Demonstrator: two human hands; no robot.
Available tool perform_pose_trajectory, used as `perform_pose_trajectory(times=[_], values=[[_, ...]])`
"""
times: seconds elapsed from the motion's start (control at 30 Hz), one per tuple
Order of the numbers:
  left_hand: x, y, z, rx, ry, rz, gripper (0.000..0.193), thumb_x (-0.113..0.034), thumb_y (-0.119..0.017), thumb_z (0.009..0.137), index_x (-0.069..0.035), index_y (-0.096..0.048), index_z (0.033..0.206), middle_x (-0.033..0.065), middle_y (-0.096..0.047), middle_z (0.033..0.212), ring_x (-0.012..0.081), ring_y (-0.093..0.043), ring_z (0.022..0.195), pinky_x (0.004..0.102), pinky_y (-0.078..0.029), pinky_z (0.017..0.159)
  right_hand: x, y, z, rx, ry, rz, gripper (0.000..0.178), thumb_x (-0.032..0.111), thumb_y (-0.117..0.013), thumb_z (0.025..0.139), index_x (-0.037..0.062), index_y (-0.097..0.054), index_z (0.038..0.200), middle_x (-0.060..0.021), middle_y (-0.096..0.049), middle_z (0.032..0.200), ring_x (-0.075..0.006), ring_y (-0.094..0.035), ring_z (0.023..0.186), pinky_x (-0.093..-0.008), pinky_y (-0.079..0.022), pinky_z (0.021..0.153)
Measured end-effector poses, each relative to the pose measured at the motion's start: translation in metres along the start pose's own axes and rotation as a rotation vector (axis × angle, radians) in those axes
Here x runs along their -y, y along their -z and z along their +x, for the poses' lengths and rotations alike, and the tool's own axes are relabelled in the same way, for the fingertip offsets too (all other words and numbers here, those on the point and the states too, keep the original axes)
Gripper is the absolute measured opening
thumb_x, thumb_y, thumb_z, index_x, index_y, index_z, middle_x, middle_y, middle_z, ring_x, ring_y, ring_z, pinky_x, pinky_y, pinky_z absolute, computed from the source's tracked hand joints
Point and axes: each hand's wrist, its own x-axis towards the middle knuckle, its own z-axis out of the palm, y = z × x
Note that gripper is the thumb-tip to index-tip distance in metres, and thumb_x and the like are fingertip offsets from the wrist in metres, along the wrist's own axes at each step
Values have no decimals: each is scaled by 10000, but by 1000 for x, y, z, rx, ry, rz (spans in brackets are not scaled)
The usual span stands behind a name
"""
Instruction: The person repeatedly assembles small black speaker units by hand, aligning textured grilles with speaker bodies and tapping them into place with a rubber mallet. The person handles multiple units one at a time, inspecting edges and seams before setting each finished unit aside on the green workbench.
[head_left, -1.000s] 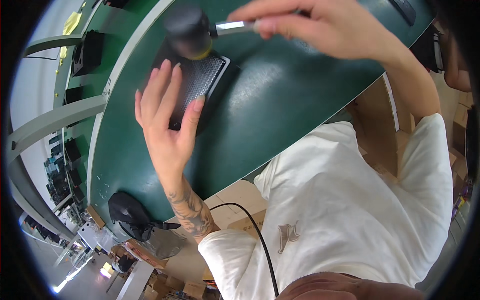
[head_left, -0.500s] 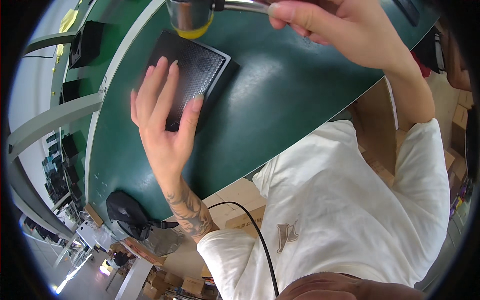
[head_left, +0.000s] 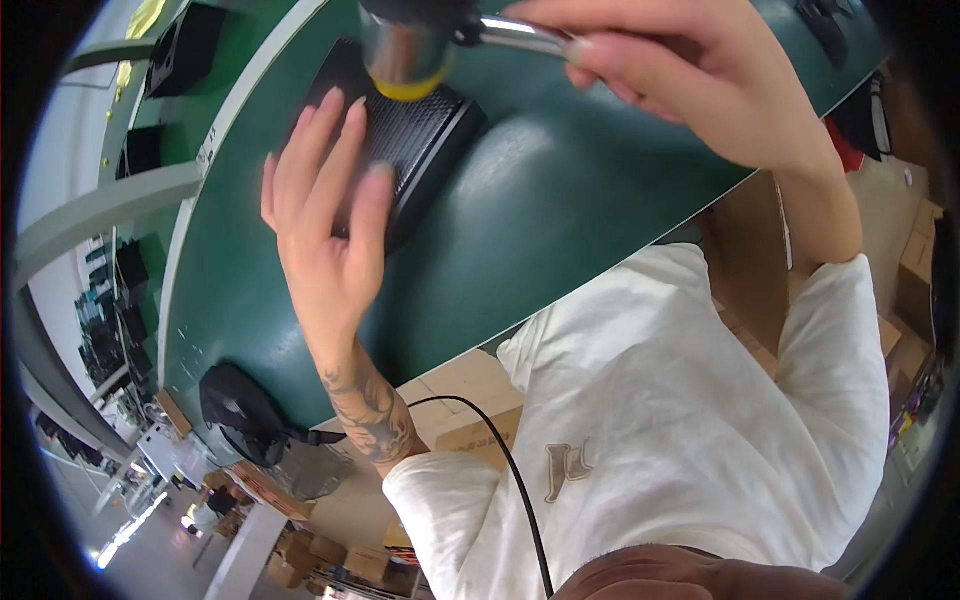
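A black box with a mesh grille face, like a speaker (head_left: 412,150), lies on the green tabletop (head_left: 560,220). My left hand (head_left: 325,225) rests on its left part with fingers spread, covering some of the mesh. My right hand (head_left: 690,80) is closed round the metal handle of a mallet (head_left: 408,60), whose head has a dark top and a yellow striking face. This head is over the far part of the mesh, slightly blurred. Whether the yellow face touches the mesh, I cannot tell.
Grey frame bars (head_left: 110,205) stand along the left of the table, with more black boxes (head_left: 185,50) beyond. A black bag (head_left: 240,405) sits at the near left corner. Dark items (head_left: 825,30) lie at the far right. Cardboard boxes (head_left: 365,562) are on the floor.
The mallet has moved a little down and right in view, over the mesh. The pale right edge of the box now looks dark. My left hand stays on the box.
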Motion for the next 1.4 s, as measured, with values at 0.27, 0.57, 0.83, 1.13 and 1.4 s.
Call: perform_pose_trajectory(times=[0.27, 0.57, 0.83, 1.13, 1.4], values=[[5, -7, -3, -80, -14, -29, 355, -204, -544, 1041, -135, -679, 1362, 48, -628, 1449, 242, -519, 1412, 473, -246, 1213, -24, -20, -21, 115, 482, -335, 347, -24, -728, 841, 48, -762, 1179, -87, -667, 931, -190, -639, 819, -289, -507, 678], [5, -8, -3, -94, 3, 16, 347, -208, -545, 1043, -150, -684, 1356, 26, -624, 1453, 229, -519, 1410, 460, -253, 1206, -38, -33, -9, 58, 609, -669, 298, 159, -746, 865, 240, -775, 1150, -29, -654, 971, -214, -642, 777, -319, -503, 596], [-17, -10, -10, -81, 67, 113, 466, -259, -587, 1018, -104, -576, 1457, 106, -543, 1521, 289, -469, 1433, 467, -255, 1190, -55, 22, -28, 118, 499, -845, 443, -11, -709, 759, 141, -756, 1173, -63, -679, 1016, -258, -677, 859, -345, -562, 735], [-37, 39, 8, -56, -35, 92, 437, -217, -618, 1006, -42, -632, 1406, 183, -595, 1468, 303, -541, 1384, 388, -374, 1159, -76, 46, -8, 37, 328, -947, 430, 59, -693, 925, 124, -678, 1349, -162, -591, 1312, -341, -546, 1209, -412, -419, 1018], [38, -12, 54, 89, 322, -436, 504, -429, -502, 1088, -5, -725, 1246, 173, -727, 1219, 196, -646, 1172, 311, -455, 1047, -28, -121, -43, -38, 161, -360, 911, 550, -641, 953, -174, -387, 1444, -364, -477, 1437, -468, -490, 1333, -482, -409, 1136]])
